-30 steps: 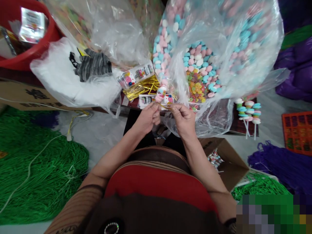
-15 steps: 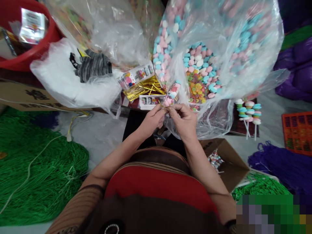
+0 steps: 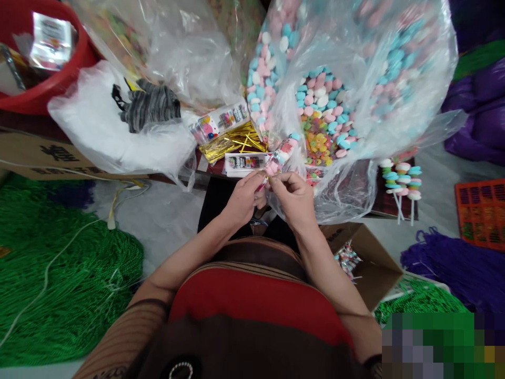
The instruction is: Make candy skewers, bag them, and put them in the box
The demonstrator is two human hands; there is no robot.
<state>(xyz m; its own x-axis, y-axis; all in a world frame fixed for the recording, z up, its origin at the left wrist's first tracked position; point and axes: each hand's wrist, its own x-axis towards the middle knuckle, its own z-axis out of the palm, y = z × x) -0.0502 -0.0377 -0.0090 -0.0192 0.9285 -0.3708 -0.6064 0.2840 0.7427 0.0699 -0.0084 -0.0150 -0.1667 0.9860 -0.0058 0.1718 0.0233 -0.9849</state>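
Observation:
A wrapped marshmallow skewer [image 3: 283,153], pink, white and blue in clear film, tilts up to the right between my hands. My left hand [image 3: 243,197] is closed around its lower end, where a bit of red-printed film shows. My right hand [image 3: 295,199] pinches at the neck of the wrapper, on a small gold twist tie [image 3: 268,179] mostly covered by fingertips. Just beyond my left hand lie printed wrappers [image 3: 245,162] and a bundle of gold twist ties [image 3: 224,147]. Behind the skewer, an opened plastic bag holds marshmallows [image 3: 321,97] and gummy rings [image 3: 317,142].
Unwrapped candy skewers [image 3: 402,179] rest at the table's right edge. Below, a cardboard box [image 3: 379,263] contains wrapped candies. A red tub [image 3: 81,73], white plastic bag [image 3: 90,121] and striped grey cloth [image 3: 153,108] are leftward. Green strands [image 3: 71,284] cover the floor.
The skewer has tipped further to the right. The gold tie's ends, which stuck out before, are now mostly hidden under my fingers. Both hands have shifted slightly.

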